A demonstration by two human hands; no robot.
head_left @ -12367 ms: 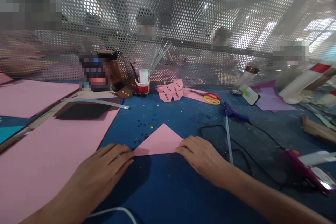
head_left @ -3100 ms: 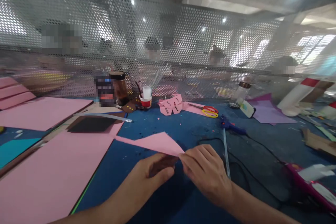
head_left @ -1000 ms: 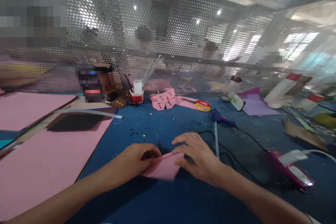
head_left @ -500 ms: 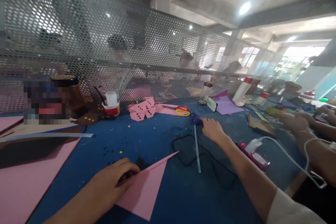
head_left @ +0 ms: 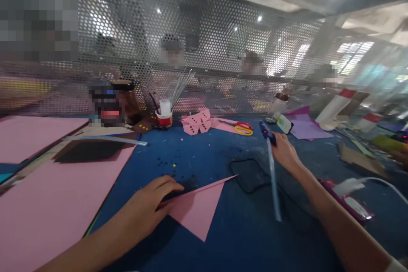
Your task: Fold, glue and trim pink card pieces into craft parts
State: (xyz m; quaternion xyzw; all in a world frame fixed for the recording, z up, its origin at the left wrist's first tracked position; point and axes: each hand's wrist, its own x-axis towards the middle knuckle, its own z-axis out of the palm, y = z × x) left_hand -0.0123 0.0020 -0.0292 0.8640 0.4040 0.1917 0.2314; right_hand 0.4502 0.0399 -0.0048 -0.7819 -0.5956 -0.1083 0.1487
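My left hand [head_left: 151, 204] is closed on the edge of a folded pink paper [head_left: 199, 210], a triangle with a narrow rolled or folded edge along its top. Its pointed tip aims to the right, over the blue table [head_left: 204, 161]. My right hand [head_left: 285, 151] is wrapped round a blue hot glue gun [head_left: 266, 131], held at arm's length. A long clear glue stick [head_left: 274, 187] sticks out of the gun toward me. The gun's black cord [head_left: 247, 191] lies looped on the table between my hands.
Pink paper cut-outs with black dots [head_left: 196, 122] and red-yellow scissors [head_left: 244, 128] lie at the back. Left are large pink sheets [head_left: 63, 195] and a cup [head_left: 164, 119]. Right are purple paper [head_left: 306, 125] and a purple device [head_left: 350, 204] with a white cable. A perforated metal screen [head_left: 210, 29] stands behind.
My right hand has lifted the glue gun, and the glue stick has swung with it. The left hand keeps its hold on the pink paper. The whole view has turned left.
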